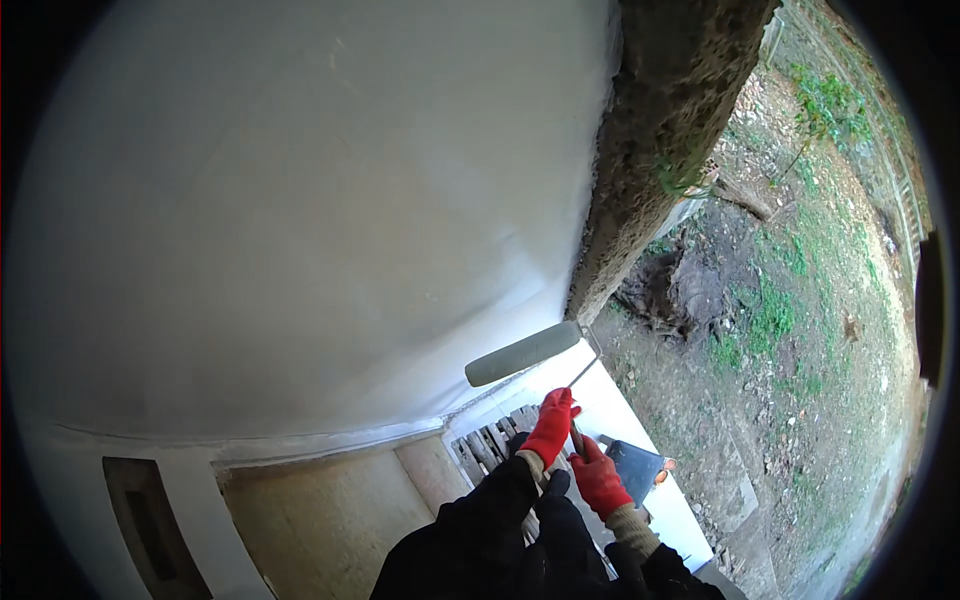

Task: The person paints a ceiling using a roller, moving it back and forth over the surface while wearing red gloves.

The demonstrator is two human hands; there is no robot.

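A paint roller (522,355) with a long pale grey-green sleeve is held out in front of me, its sleeve close to a broad white painted surface (300,220). I cannot tell whether the two touch. A thin wire frame bends from the sleeve's right end down to the handle. My left hand (550,428), in a red glove with a cream cuff, is closed on the upper part of the handle. Just below and to the right, my right hand (600,480), gloved alike, grips the handle lower down. Beside the right hand is a dark blue-grey flat-sided object (635,472).
A rough, unpainted stone or concrete edge (650,150) borders the white surface. A white ledge (610,395) runs along my right, with sloping ground (790,330) beyond it. Wooden slats (485,447) lie below. At lower left are a tan recess (330,510) and a dark narrow opening (150,520).
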